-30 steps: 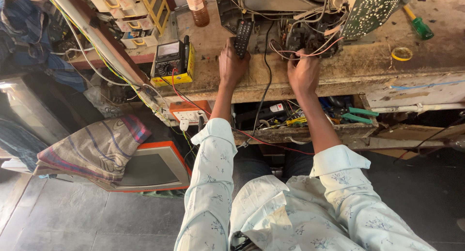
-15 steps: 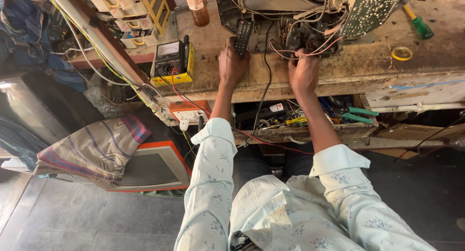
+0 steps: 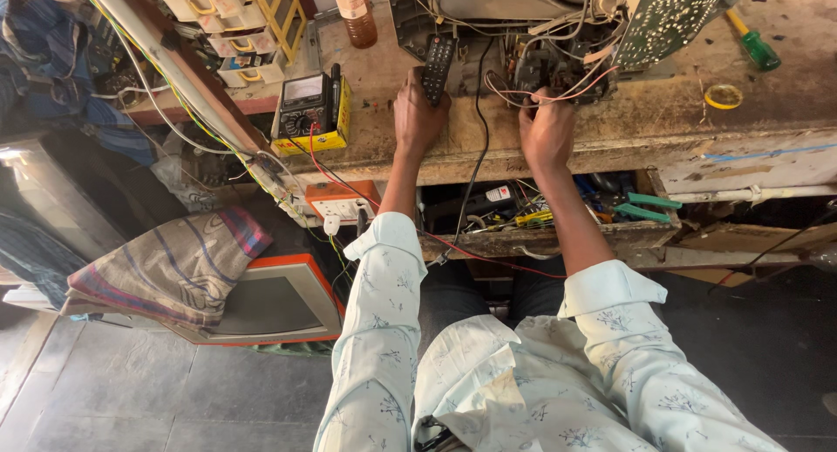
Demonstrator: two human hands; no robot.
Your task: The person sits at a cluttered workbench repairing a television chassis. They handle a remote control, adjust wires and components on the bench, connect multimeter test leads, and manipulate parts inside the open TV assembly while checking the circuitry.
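The left hand point(image 3: 418, 116) curls its fingers closed around a black remote control point(image 3: 437, 67) at twelve o'clock on the workbench point(image 3: 663, 125). At one o'clock, the right hand point(image 3: 547, 131) pinches into tangled wires point(image 3: 558, 77); whether it grips any cannot be told.

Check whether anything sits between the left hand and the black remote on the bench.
Nothing visible does. The left hand is already on the near end of the black remote. The right hand is apart from it, at the tangle of wires.
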